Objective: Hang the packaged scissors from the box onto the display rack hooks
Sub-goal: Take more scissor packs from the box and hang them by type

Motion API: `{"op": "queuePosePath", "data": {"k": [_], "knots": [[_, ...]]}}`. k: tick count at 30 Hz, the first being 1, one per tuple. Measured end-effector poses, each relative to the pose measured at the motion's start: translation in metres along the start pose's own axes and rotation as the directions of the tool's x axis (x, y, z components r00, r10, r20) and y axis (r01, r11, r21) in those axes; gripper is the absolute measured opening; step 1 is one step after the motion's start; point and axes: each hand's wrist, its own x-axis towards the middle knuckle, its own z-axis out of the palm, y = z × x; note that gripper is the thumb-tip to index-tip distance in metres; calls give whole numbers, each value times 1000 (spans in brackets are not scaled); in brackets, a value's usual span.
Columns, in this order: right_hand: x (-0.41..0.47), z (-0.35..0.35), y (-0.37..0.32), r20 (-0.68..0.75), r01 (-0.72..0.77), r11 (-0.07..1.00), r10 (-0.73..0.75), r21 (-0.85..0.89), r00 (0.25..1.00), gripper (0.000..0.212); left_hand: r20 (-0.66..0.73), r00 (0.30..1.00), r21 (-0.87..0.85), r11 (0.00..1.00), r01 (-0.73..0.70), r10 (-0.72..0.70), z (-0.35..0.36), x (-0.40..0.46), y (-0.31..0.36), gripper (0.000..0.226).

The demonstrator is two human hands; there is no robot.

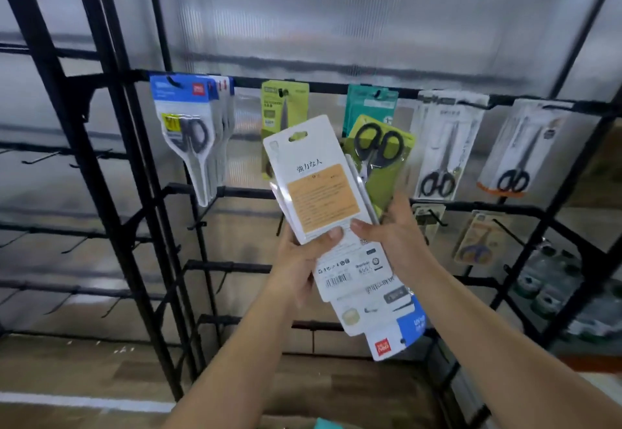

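Both hands — left (299,260), right (400,237) — grip a fanned stack of scissor packages (323,189).

rack (101,166) black | top pack in hand (316,179) white with orange panel | pack behind (387,156) lime green, black handles | hung packs: blue-white (183,119), green (284,105), teal (370,102)

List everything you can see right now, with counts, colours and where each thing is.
display rack: one, black, across the view
blue-topped packs: several, far-left hook
green pack: at least one, next hook
teal packs: about two, middle hook
white packs: several, right hooks
held packs: several, white, green, blue, fanned in both hands
left hand: grips the fan's left side
right hand: holds its right side
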Motion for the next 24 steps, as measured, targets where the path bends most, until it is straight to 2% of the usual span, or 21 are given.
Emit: {"op": "queuePosePath", "data": {"k": [2, 5, 9, 12, 15, 18, 24], "knots": [[-2, 3, -1, 1, 54, 998, -54, 44, 999, 57, -77, 997, -47, 999, -21, 18, 9, 2, 1, 50], [-1, 5, 0, -50, 128, 992, -128, 14, 991, 66, -138, 990, -125, 992, -7, -11, 18, 6, -3, 62], [0, -5, -6, -99, 132, 988, -140, -84, 985, 64, -40, 999, -212, 977, 24, -33, 32, 5, -16, 73], [-4, -20, -11, -22, 86, 979, -92, -183, 996, 76, 6, 996, -313, 946, 90, -92, 46, 7, -23, 76], [-8, -31, -13, 99, 81, 972, -60, -219, 993, 92, 9, 982, -341, 923, 179, -187, 52, 11, -29, 64], [-9, -42, -15, 124, 60, 981, -37, -185, 992, 98, 20, 975, -290, 932, 217, -221, 54, 13, -34, 47], [-1, -71, -27, 168, 65, 994, -49, -93, 985, 57, -51, 986, -191, 970, 149, -162, 71, 18, -47, 28]]}}
